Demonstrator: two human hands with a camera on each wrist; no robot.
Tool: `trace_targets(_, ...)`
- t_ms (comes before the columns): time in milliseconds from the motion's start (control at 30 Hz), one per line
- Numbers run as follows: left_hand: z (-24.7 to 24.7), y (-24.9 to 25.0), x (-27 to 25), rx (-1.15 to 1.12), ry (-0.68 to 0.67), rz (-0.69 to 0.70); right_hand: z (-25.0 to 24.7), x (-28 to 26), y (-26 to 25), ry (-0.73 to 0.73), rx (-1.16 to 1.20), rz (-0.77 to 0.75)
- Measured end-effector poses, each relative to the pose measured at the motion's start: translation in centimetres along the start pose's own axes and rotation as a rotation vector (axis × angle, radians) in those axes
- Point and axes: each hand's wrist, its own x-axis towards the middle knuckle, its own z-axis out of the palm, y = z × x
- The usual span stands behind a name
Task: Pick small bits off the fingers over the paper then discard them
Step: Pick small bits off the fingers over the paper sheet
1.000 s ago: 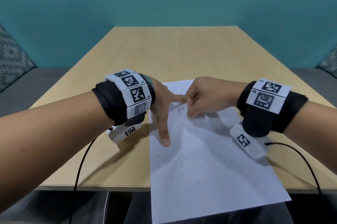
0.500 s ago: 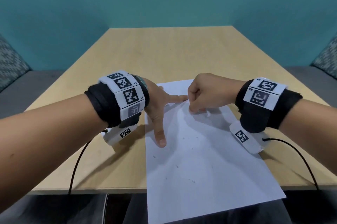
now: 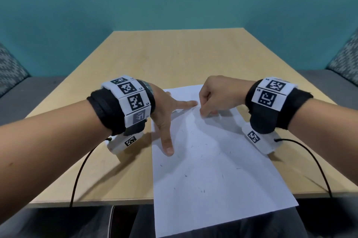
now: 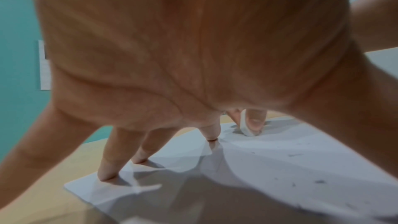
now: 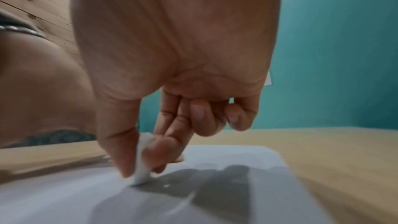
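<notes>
White paper [image 3: 213, 170] lying flat on the table [image 3: 174, 53], near edge hanging over the front of it. Tiny dark bits [image 3: 202, 191] dotted over the sheet, mostly around the middle.

Left hand [image 3: 164, 107] spread wide and open on the left part of the paper, holding nothing. Thumb pointing back along the left edge, tip down on the sheet. Left fingers [image 4: 107, 168] straight, tips pressing the paper near its far left corner.

Right hand [image 3: 217, 96] a little further along, curled up over the far part of the sheet. Right fingers [image 5: 159, 152] and thumb pinching a small white piece [image 5: 142, 168], its bottom end touching the paper. Looks like an eraser, hard to be sure. Ring and little fingers tucked into the palm. Left pointing finger reaching right up beside this pinch.

Black bands with square-patterned tags [image 3: 133, 100] round both wrists, thin black wires [image 3: 77, 175] trailing off the near table edge.

Bare wood beyond, then a teal wall [image 3: 174, 5].
</notes>
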Motion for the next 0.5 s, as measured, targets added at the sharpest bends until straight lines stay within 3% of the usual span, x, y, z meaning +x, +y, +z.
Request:
trace_targets(133, -0.1, 0.0, -0.1, -0.003, 0.002, 0.018, 0.8, -0.6, -0.8, -0.124, -0.006, -0.066)
trace_targets(267, 0.0, 0.0, -0.2, -0.01, -0.005, 0.007, -0.3, 0.0, 0.3, -0.002, -0.031, 0.016)
trace_targets(400, -0.1, -0.1, 0.0, -0.011, 0.001, 0.031, 0.6, -0.7, -0.6, -0.104, -0.033, -0.059)
trace_targets(500, 0.0, -0.2, 0.2, -0.013, 0.004, 0.027, -0.4, -0.3, 0.4, -0.05, -0.028, 0.026)
